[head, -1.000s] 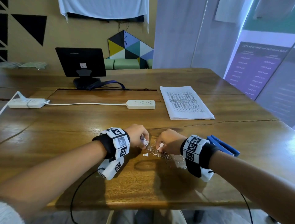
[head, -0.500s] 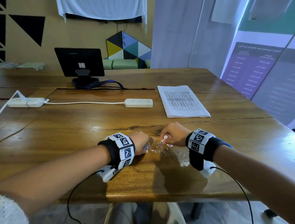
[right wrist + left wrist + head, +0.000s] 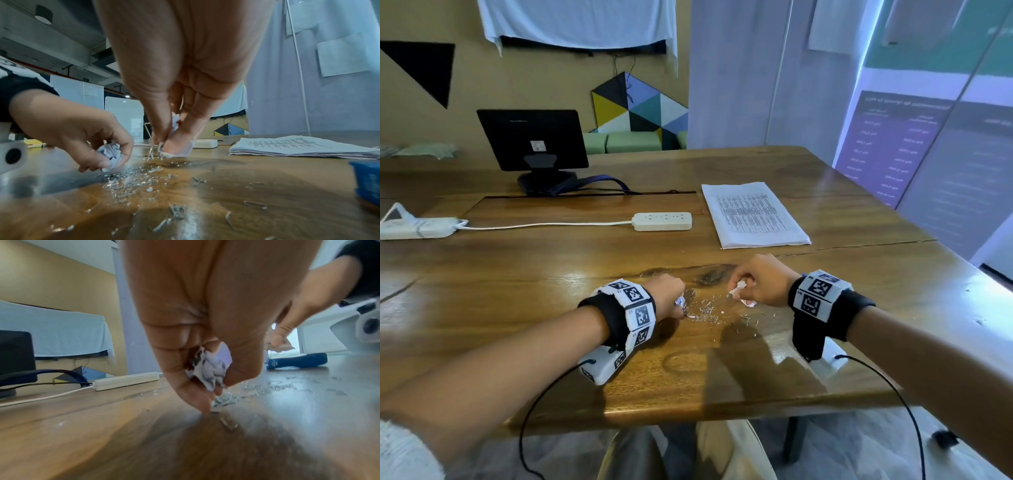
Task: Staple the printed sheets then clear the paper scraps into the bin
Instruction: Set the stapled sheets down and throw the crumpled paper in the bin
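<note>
A stack of printed sheets (image 3: pixel 755 214) lies flat at the right rear of the wooden table (image 3: pixel 551 274). Loose staples (image 3: pixel 705 310) and small paper bits are strewn between my hands near the front edge. My left hand (image 3: pixel 674 303) holds a wad of crumpled paper scraps (image 3: pixel 207 369), its fingertips (image 3: pixel 202 404) down on the staples. My right hand (image 3: pixel 739 291) pinches more white scraps (image 3: pixel 175 125), fingertips (image 3: pixel 176 147) touching the table. A blue stapler (image 3: pixel 298 361) lies just behind my right wrist and is almost hidden in the head view.
A white power strip (image 3: pixel 662 221) lies mid-table, its cord running to a second strip (image 3: pixel 416 228) at the left. A black monitor (image 3: pixel 532 140) stands at the back. The table's front edge (image 3: pixel 688 416) is close to my wrists. No bin shows.
Both hands have slid a little farther onto the table and slightly apart, uncovering the staples between them. Each still holds its scraps. The stapler has gone behind my right wrist.
</note>
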Action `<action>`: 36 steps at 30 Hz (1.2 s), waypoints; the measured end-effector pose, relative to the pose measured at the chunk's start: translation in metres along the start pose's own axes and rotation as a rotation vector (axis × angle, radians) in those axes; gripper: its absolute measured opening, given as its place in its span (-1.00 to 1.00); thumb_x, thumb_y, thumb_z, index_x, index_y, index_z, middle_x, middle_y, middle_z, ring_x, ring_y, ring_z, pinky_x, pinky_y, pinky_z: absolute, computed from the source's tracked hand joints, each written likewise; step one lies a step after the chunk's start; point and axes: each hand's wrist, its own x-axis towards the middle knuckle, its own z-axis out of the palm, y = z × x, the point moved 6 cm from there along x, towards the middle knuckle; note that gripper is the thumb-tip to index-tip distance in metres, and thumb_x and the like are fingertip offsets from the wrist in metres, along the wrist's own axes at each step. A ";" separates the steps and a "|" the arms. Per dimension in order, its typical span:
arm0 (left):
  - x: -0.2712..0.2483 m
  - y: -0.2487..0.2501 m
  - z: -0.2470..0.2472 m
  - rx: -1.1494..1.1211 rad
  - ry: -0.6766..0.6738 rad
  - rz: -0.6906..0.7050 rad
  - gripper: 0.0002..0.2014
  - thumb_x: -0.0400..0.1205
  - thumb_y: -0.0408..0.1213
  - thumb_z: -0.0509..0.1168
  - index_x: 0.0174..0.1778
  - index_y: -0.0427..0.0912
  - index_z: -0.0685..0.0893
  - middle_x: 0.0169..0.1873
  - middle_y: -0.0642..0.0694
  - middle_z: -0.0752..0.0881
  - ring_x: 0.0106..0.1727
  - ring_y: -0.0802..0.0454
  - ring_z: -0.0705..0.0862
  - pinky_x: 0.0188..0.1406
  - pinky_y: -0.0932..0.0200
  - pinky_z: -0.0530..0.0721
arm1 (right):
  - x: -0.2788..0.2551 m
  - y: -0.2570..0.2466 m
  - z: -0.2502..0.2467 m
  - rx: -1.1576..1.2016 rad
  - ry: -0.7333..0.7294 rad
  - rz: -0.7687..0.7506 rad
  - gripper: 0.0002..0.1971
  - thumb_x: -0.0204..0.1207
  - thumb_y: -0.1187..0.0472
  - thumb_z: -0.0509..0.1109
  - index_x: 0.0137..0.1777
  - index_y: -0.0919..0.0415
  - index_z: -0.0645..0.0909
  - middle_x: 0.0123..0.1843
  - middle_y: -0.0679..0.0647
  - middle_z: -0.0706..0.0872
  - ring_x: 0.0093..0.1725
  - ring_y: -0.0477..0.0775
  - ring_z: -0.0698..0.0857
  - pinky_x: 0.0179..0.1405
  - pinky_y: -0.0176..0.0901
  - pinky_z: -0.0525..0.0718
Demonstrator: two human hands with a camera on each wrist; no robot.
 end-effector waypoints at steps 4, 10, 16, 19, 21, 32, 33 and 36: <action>0.002 0.011 -0.013 -0.115 0.055 0.028 -0.80 0.62 -0.23 0.28 0.03 -0.29 0.65 -0.08 -0.19 0.66 -0.13 -0.08 0.58 -0.07 0.05 0.61 | -0.020 0.017 -0.009 0.044 0.035 0.042 -0.91 0.44 0.20 0.49 -0.09 0.11 0.78 -0.48 -0.19 0.58 -0.42 -0.23 0.53 -0.40 -0.47 0.43; -0.003 0.064 -0.031 -0.338 0.092 0.177 -0.83 0.60 -0.28 0.27 0.03 -0.26 0.66 -0.21 -0.12 0.69 -0.32 0.01 0.62 -0.42 0.26 0.52 | -0.070 0.047 -0.028 0.139 0.121 0.087 -0.92 0.43 0.27 0.49 -0.23 0.08 0.76 -0.59 -0.18 0.65 -0.50 -0.28 0.60 -0.38 -0.58 0.46; -0.003 0.141 -0.025 -0.631 0.026 0.367 -0.91 0.60 -0.41 0.27 -0.21 -0.18 0.55 -0.36 -0.13 0.64 -0.51 0.06 0.60 -0.62 0.29 0.57 | -0.152 0.084 -0.041 0.226 0.205 0.148 -0.97 0.40 0.29 0.52 -0.17 0.17 0.76 -0.38 0.13 0.77 -0.44 -0.12 0.74 -0.23 -0.39 0.68; -0.004 0.192 -0.009 -0.667 -0.063 0.501 -0.81 0.59 -0.45 0.27 -0.29 -0.12 0.54 -0.32 -0.13 0.63 -0.49 0.11 0.58 -0.52 0.34 0.61 | -0.201 0.109 -0.034 0.273 0.207 0.224 -0.97 0.40 0.27 0.54 -0.18 0.14 0.77 -0.39 0.02 0.77 -0.43 -0.15 0.75 -0.26 -0.35 0.72; -0.006 0.228 0.007 -0.618 -0.090 0.578 -0.82 0.56 -0.41 0.28 -0.31 -0.07 0.54 -0.34 -0.10 0.65 -0.45 0.07 0.59 -0.40 0.24 0.63 | -0.233 0.128 -0.021 0.259 0.157 0.288 -0.92 0.39 0.27 0.55 -0.15 0.09 0.78 -0.34 -0.09 0.78 -0.39 -0.19 0.74 -0.23 -0.30 0.75; -0.015 0.389 0.139 -0.452 -0.449 0.722 -0.90 0.55 -0.40 0.20 -0.30 -0.24 0.51 -0.36 -0.23 0.62 -0.56 0.03 0.61 -0.45 0.22 0.59 | -0.366 0.229 0.160 0.432 -0.082 0.713 -0.90 0.41 0.33 0.47 -0.17 0.13 0.77 -0.49 -0.12 0.69 -0.59 -0.32 0.61 -0.34 -0.47 0.60; -0.012 0.397 0.152 -0.430 -0.481 0.701 -0.88 0.55 -0.39 0.21 -0.32 -0.24 0.51 -0.37 -0.26 0.63 -0.52 -0.05 0.64 -0.38 0.16 0.64 | -0.373 0.234 0.176 0.443 -0.082 0.753 -0.91 0.41 0.33 0.46 -0.15 0.18 0.78 -0.51 -0.17 0.65 -0.61 -0.34 0.58 -0.38 -0.52 0.54; -0.007 0.415 0.187 -0.390 -0.574 0.631 -0.76 0.57 -0.39 0.21 -0.43 -0.16 0.44 -0.25 -0.44 0.74 -0.25 -0.29 0.77 -0.39 0.18 0.66 | -0.392 0.252 0.221 0.526 -0.054 0.911 -0.82 0.37 0.46 0.40 -0.11 0.27 0.78 -0.48 -0.11 0.68 -0.65 -0.36 0.55 -0.51 -0.58 0.50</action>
